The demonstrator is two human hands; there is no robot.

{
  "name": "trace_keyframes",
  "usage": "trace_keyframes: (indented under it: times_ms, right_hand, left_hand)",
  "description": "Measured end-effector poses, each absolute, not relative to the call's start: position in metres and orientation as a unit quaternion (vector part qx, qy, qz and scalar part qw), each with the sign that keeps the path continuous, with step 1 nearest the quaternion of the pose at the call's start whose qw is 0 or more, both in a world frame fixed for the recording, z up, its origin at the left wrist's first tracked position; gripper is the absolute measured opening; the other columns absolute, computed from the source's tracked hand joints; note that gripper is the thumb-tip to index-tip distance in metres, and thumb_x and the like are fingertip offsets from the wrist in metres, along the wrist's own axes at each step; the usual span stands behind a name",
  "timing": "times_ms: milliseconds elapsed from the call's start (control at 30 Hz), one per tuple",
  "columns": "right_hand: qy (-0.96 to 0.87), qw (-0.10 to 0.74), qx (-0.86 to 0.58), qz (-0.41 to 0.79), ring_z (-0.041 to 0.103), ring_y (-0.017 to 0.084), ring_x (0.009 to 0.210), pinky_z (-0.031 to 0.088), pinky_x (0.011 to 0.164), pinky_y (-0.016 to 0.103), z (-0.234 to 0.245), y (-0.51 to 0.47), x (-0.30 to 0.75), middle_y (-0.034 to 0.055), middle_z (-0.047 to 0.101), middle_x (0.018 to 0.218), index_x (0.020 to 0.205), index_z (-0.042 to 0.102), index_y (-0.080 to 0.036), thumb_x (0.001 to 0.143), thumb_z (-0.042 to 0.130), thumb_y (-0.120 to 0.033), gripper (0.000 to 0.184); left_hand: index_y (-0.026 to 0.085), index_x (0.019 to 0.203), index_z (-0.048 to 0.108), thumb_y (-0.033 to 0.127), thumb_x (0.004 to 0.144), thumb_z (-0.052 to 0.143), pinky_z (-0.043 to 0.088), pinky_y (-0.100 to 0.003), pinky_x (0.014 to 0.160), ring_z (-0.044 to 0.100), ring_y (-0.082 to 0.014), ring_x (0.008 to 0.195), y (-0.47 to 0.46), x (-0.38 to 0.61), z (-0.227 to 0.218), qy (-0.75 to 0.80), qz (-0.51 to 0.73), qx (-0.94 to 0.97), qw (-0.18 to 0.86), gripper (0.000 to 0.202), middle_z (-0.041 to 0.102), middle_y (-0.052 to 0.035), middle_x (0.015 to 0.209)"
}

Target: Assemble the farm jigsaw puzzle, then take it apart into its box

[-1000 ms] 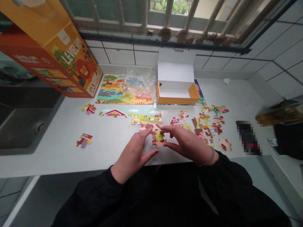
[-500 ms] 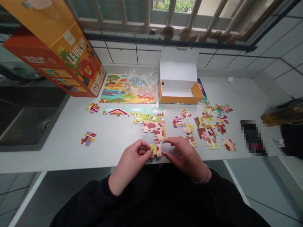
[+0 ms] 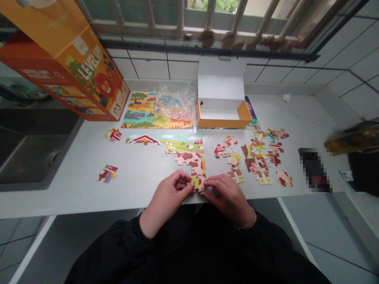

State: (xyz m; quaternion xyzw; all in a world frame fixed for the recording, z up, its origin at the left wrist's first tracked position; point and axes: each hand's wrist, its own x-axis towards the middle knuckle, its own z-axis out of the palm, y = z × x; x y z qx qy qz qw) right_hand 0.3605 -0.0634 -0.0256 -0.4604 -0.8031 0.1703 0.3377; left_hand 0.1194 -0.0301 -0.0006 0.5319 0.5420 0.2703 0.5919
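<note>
A green and cow-patterned puzzle piece [image 3: 194, 183] lies at the lower end of a partly joined farm puzzle [image 3: 189, 157], up against the cow-patterned part above it. My left hand [image 3: 168, 199] pinches its left side between thumb and fingers. On the right, my right hand [image 3: 229, 194] has its thumb and fingertips closed at the piece's right edge. The joined part runs up to a sky strip with a red barn roof [image 3: 145, 139]. Loose puzzle pieces [image 3: 257, 146] are spread to the right, and a brown-and-white piece [image 3: 236, 176] lies just beyond my right hand.
Two loose pieces, a barn piece [image 3: 113, 135] and a colourful one [image 3: 107, 174], lie at left near the sink [image 3: 44, 181]. Behind are an animal picture board [image 3: 139, 114], crumpled clear plastic [image 3: 177, 98], an open box [image 3: 223, 123] and a tall orange box [image 3: 97, 75]. A pixelated dark object [image 3: 315, 169] lies right.
The piece has moved up against the joined puzzle, closing the gap. My right hand has come in to the left, its fingertips now at the piece's edge. The view has shifted slightly.
</note>
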Motion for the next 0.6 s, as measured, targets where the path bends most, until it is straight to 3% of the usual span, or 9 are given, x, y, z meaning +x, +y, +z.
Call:
trace_keyframes:
  times_ms: [133, 267, 467, 600]
  right_hand:
    - [-0.802, 0.354, -0.451, 0.168, 0.076, 0.025, 0.104, 0.06, 0.089, 0.045, -0.025, -0.064, 0.361, 0.0067, 0.082, 0.116, 0.124, 0.067, -0.028, 0.103, 0.079, -0.029, 0.025]
    - [-0.809, 0.368, -0.426, 0.17, 0.077, 0.023, 0.104, 0.061, 0.09, 0.043, -0.026, -0.063, 0.361, 0.0057, 0.083, 0.12, 0.122, 0.067, -0.028, 0.104, 0.076, -0.022, 0.021]
    - [-0.793, 0.388, -0.446, 0.149, 0.077, 0.024, 0.111, 0.063, 0.094, 0.042, -0.029, -0.066, 0.36, 0.0085, 0.08, 0.126, 0.127, 0.068, -0.027, 0.103, 0.076, -0.019, 0.027]
    - [-0.789, 0.383, -0.46, 0.139, 0.077, 0.024, 0.108, 0.064, 0.092, 0.042, -0.028, -0.067, 0.359, 0.008, 0.08, 0.119, 0.125, 0.069, -0.026, 0.102, 0.076, -0.019, 0.025]
  left_hand:
    - [0.023, 0.112, 0.067, 0.043, 0.09, 0.08, 0.065, -0.036, 0.082, 0.079, -0.0221, 0.091, -0.032, 0.12, -0.004, 0.523, 0.275, 0.541, 0.598, 0.033, 0.08, -0.0055, 0.109]
    - [0.024, 0.121, 0.065, 0.045, 0.093, 0.078, 0.061, -0.031, 0.074, 0.076, -0.0202, 0.087, -0.033, 0.12, -0.001, 0.511, 0.277, 0.561, 0.589, 0.038, 0.077, -0.0029, 0.099]
    - [0.022, 0.108, 0.069, 0.05, 0.092, 0.079, 0.053, -0.027, 0.062, 0.07, -0.0171, 0.07, -0.029, 0.114, 0.005, 0.566, 0.266, 0.568, 0.535, 0.033, 0.074, 0.001, 0.079]
    - [0.022, 0.113, 0.073, 0.056, 0.094, 0.077, 0.052, -0.028, 0.062, 0.071, -0.0184, 0.069, -0.019, 0.101, 0.004, 0.604, 0.271, 0.56, 0.498, 0.039, 0.077, -0.0004, 0.08]
